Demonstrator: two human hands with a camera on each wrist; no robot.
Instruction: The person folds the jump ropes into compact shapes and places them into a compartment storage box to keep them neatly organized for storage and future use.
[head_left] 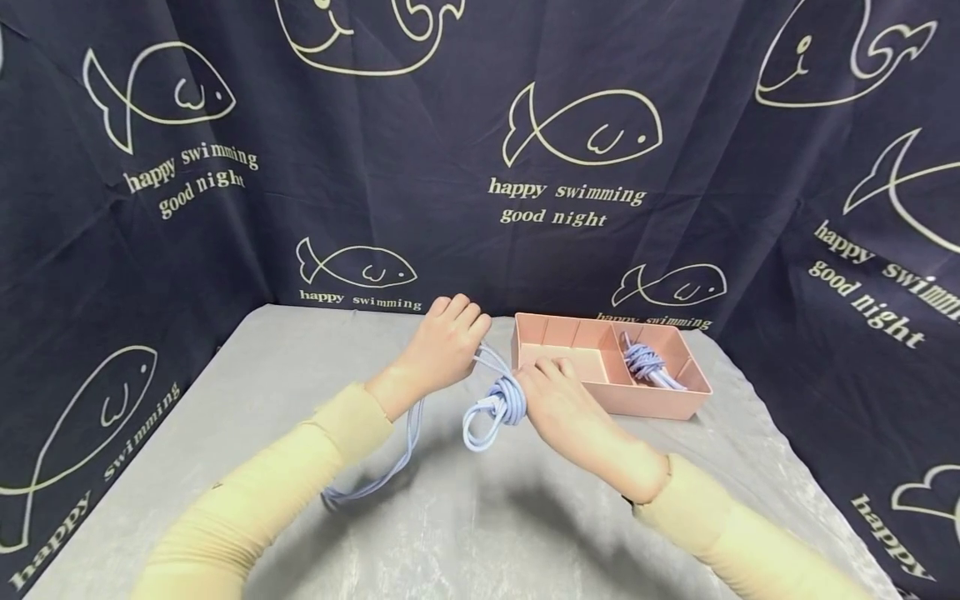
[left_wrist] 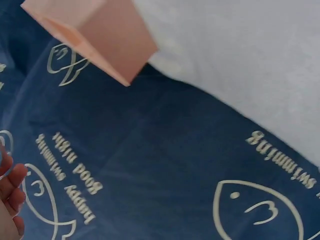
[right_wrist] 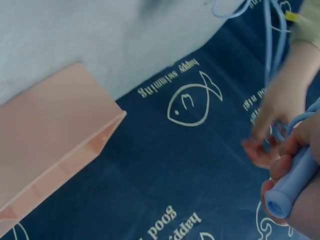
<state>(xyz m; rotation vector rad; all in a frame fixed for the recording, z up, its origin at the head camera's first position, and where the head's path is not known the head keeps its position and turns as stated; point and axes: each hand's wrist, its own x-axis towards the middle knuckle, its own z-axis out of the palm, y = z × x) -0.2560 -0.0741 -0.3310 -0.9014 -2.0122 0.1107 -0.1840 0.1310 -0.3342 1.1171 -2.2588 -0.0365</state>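
Observation:
My right hand [head_left: 566, 408] grips a light blue jump rope [head_left: 510, 398] by its handle; the handle's hollow end [right_wrist: 280, 204] sticks out of the fist in the right wrist view. Several turns of the cord are wound in a bundle beside that hand, and a loop hangs out below. Just to the left, my left hand [head_left: 447, 343] holds the doubled cord with curled fingers. A loose length of cord [head_left: 405, 454] hangs below the left hand toward the table. In the left wrist view only the fingers [left_wrist: 14, 187] show, at the left edge.
Behind the right hand stands a pink box [head_left: 652, 404] with two compartments. A bundled blue jump rope [head_left: 647, 362] lies in its right compartment. The table has a grey cloth [head_left: 465, 525]; a dark blue fish-print curtain [head_left: 420, 167] surrounds its back and sides.

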